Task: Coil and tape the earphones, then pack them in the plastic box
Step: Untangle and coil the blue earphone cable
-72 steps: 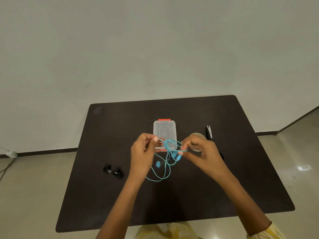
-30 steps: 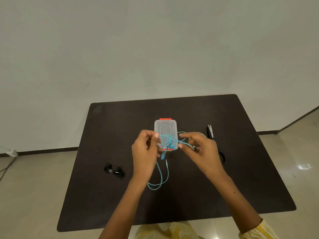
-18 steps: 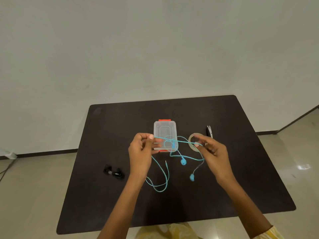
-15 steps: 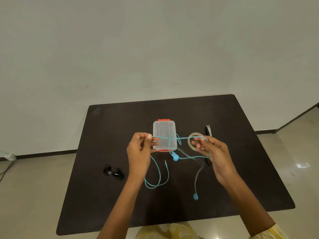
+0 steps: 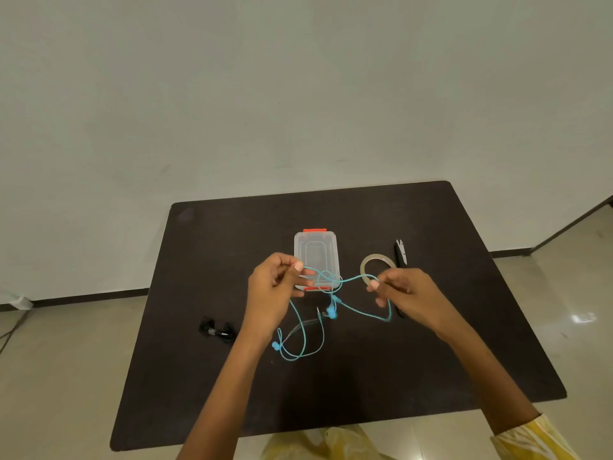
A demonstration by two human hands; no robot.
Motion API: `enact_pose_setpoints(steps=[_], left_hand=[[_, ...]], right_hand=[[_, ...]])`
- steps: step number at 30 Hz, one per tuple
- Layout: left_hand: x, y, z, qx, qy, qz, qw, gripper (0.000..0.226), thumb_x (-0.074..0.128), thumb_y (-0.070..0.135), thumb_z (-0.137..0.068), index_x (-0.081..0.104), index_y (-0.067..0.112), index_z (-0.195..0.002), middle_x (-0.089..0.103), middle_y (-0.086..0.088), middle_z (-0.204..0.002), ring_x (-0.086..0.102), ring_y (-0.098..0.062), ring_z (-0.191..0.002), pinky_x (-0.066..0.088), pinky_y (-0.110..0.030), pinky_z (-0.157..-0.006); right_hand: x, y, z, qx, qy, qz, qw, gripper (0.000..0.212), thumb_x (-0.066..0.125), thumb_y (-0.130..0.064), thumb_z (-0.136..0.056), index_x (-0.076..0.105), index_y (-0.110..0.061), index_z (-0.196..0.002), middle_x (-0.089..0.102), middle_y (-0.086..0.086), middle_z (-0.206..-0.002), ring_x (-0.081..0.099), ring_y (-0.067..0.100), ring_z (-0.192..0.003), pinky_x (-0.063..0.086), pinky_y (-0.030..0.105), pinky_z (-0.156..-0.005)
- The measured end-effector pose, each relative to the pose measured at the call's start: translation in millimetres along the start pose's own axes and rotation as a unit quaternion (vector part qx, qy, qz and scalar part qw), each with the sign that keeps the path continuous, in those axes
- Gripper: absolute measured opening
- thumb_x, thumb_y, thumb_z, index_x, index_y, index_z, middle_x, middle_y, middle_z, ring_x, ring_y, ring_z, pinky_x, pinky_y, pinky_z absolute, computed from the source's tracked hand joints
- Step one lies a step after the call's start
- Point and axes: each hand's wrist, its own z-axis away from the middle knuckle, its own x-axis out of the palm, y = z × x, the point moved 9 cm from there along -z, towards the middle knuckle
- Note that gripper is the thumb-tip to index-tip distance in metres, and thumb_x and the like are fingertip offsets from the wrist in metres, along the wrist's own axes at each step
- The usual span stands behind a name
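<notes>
Head view looks down on a dark table (image 5: 431, 343), where both hands hold a blue earphone cord (image 5: 345, 280) up above the surface. The left hand (image 5: 272, 293) pinches one stretch of cord between thumb and forefinger, other fingers curled. The right hand (image 5: 408, 293) pinches another stretch the same way. Between them the cord is drawn fairly taut, with a small knot-like loop in the middle. That spread probably serves to straighten the tangle so the cord can be coiled cleanly.

Slack hangs below in long loops. One earbud (image 5: 331, 313) dangles under the loop, another (image 5: 275, 344) hangs lower on the left, and the plug tip shows between them.

Behind the hands sits the box (image 5: 315, 250), clear with red latches and its lid on, close enough to receive the bundle. The tape (image 5: 378, 262) lies just right of it, with the snips (image 5: 400, 250) beyond, both within the right hand's reach for binding. Black earphones (image 5: 215, 330) lie apart on the left, seemingly waiting their turn.

Coiling appears barely begun; taping and packing remain.
</notes>
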Motion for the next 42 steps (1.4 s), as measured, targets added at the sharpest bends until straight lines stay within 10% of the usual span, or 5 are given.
enact_pose_setpoints(steps=[5, 13, 26, 30, 42], left_hand=[[-12.3, 2.3, -1.4, 0.0, 0.05, 0.027, 0.998, 0.013, 0.048, 0.015, -0.098, 0.057, 0.006, -0.098, 0.073, -0.006, -0.088, 0.072, -0.014, -0.073, 0.056, -0.019, -0.059], [-5.8, 6.2, 1.0, 0.023, 0.023, -0.008, 0.999, 0.01, 0.048, 0.012, -0.097, 0.056, 0.01, -0.093, 0.073, -0.006, -0.089, 0.072, -0.015, -0.071, 0.054, -0.018, -0.056], [-17.5, 4.4, 3.3, 0.045, 0.053, -0.001, 0.998, 0.01, 0.049, 0.014, -0.097, 0.056, 0.008, -0.094, 0.073, -0.008, -0.089, 0.072, -0.018, -0.071, 0.056, -0.021, -0.057], [-15.4, -1.8, 6.1, 0.036, 0.047, -0.007, 0.998, 0.011, 0.049, 0.014, -0.097, 0.056, 0.007, -0.093, 0.074, -0.007, -0.086, 0.071, -0.019, -0.066, 0.054, -0.021, -0.054], [-35.2, -16.4, 5.2, 0.012, 0.11, 0.043, 0.993, 0.01, 0.047, 0.016, -0.098, 0.054, 0.013, -0.092, 0.073, -0.01, -0.088, 0.072, -0.021, -0.071, 0.055, -0.025, -0.056]], right_hand=[[11.2, 14.8, -1.2, 0.075, -0.076, -0.008, 0.994, 0.065, 0.031, -0.064, -0.089, 0.074, -0.019, -0.07, 0.061, -0.002, -0.049, 0.051, 0.002, -0.044, 0.039, 0.014, -0.043], [52.6, 67.4, 1.3, 0.224, -0.166, -0.064, 0.958, 0.094, 0.075, -0.035, -0.078, 0.019, -0.01, -0.149, 0.068, 0.006, -0.114, 0.068, 0.015, -0.055, 0.055, 0.025, -0.052], [85.6, 111.5, 3.3, 0.389, -0.049, -0.536, 0.747, 0.015, 0.032, 0.001, -0.092, 0.045, -0.001, -0.098, 0.05, 0.032, -0.126, 0.059, 0.048, -0.106, 0.057, 0.046, -0.078], [85.6, 121.1, -2.8, 0.381, -0.008, -0.502, 0.777, 0.016, 0.046, 0.01, -0.089, 0.06, 0.008, -0.097, 0.061, 0.027, -0.118, 0.066, 0.032, -0.099, 0.061, 0.034, -0.067], [106.2, 136.9, 4.3, 0.457, -0.031, -0.601, 0.655, 0.111, 0.025, -0.091, -0.068, 0.005, -0.02, -0.15, 0.065, 0.027, -0.115, 0.059, 0.045, -0.109, 0.026, 0.06, -0.103]])
